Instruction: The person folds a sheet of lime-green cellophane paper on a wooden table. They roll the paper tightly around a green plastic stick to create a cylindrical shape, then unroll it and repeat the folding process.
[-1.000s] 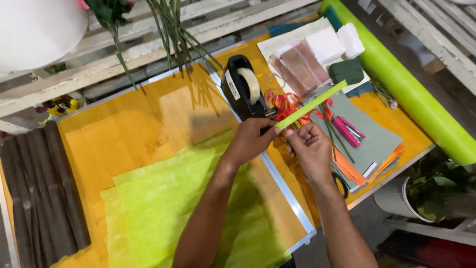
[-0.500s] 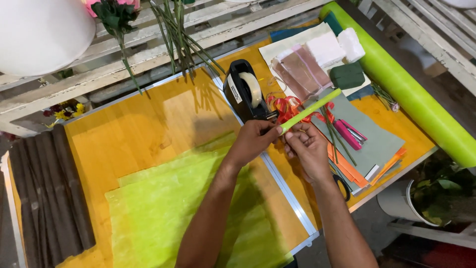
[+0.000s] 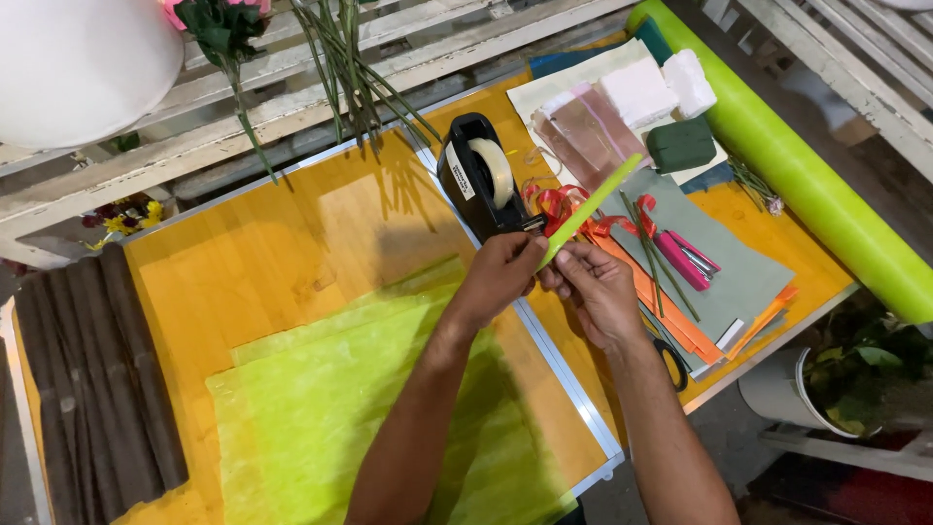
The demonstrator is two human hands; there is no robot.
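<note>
I take the black tape dispenser [image 3: 481, 190] as my landmark; it stands on the orange table [image 3: 262, 262] with its clear roll facing up. Just below it my left hand [image 3: 501, 275] and my right hand [image 3: 593, 287] meet, both holding a rolled light green strip [image 3: 588, 211] that slants up and to the right of the dispenser. The fingers [image 3: 530, 255] of the left hand are closed on the strip's lower end; the right hand's fingers are pinched on the same end from the other side. The very tip of the strip is covered by the two hands, so I cannot tell how it ends or whether tape sits on it.

Right of the dispenser lies a red ribbon [image 3: 564, 206], partly behind the strip, then a pink stapler [image 3: 685, 258] on a grey sheet [image 3: 739, 277] with orange sheets under it. Black scissors [image 3: 671, 355] peek from under that pile, mostly hidden by my right forearm. Further right, beyond the grey sheet, a long bright green roll [image 3: 807, 175] runs off the table, its far end cut off by the frame.

Below and left of the dispenser a light green wrapping sheet [image 3: 321, 408] is spread out, its lower right part covered by my left arm. Above the dispenser green flower stems [image 3: 355, 73] lie over white slats; their blooms are mostly out of frame.
</note>
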